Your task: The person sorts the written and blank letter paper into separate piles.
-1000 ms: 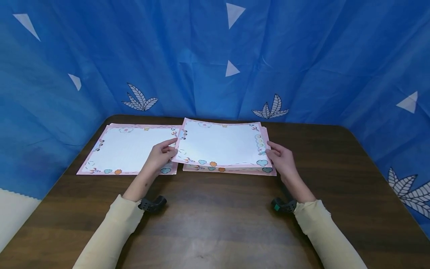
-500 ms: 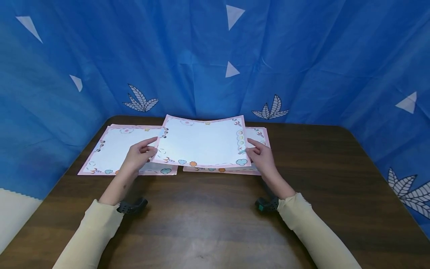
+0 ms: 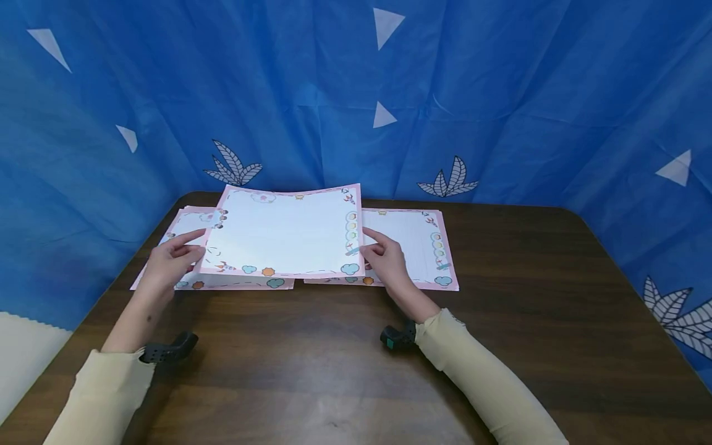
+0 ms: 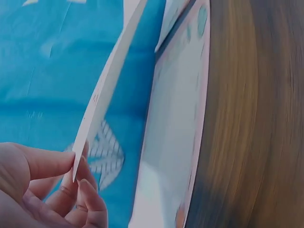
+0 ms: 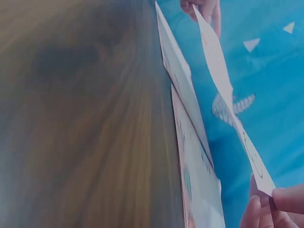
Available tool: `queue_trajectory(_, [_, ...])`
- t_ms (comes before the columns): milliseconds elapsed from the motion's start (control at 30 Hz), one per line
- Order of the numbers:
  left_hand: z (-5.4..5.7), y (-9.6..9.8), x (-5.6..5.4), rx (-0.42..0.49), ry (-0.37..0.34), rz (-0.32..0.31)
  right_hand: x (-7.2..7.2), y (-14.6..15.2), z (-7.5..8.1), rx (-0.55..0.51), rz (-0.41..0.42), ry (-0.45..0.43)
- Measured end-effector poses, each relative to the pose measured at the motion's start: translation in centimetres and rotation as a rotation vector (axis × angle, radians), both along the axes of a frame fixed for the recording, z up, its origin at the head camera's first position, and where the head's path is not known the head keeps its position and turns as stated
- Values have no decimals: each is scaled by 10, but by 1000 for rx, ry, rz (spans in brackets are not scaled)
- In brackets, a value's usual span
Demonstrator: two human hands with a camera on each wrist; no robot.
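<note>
A white sheet of paper (image 3: 283,235) with a pink decorated border is held up between both hands, sagging slightly along its far edge. My left hand (image 3: 169,262) pinches its left edge between thumb and fingers; the left wrist view shows the thumb (image 4: 52,164) against the paper. At the opposite edge, my right hand (image 3: 386,259) pinches the sheet likewise. In both wrist views a gap shows between this sheet and the papers below. Underneath lies the left pile of matching sheets (image 3: 233,283), mostly covered. The right pile (image 3: 403,247) shows beyond the right hand.
The two piles lie side by side near the far edge of a dark wooden table (image 3: 311,371). A blue curtain (image 3: 311,80) with white triangles and leaf prints hangs right behind that edge. Each wrist wears a black device (image 3: 169,349).
Both hands have carried the sheet leftward from above the right pile to above the left pile. More of the right pile is now uncovered.
</note>
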State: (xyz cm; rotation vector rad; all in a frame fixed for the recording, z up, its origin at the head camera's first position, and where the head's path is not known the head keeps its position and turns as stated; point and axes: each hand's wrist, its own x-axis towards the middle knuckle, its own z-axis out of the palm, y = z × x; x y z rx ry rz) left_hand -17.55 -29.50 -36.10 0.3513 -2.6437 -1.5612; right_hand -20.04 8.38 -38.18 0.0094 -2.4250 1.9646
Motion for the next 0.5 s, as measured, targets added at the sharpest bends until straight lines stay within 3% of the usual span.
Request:
queue_trajectory(100, [2, -26, 4, -10, -22, 13, -2, -21, 1, -24, 23, 14])
queue_trajectory(267, [-10, -80, 7, 8, -41, 77, -3, -62, 1, -36, 82, 36])
queue_trajectory(400, [0, -93, 16, 60, -62, 98, 0, -88, 0, -31, 111, 54])
queue_trajectory(500, [8, -95, 23, 85, -98, 147, 1, -104, -3, -22, 125, 71])
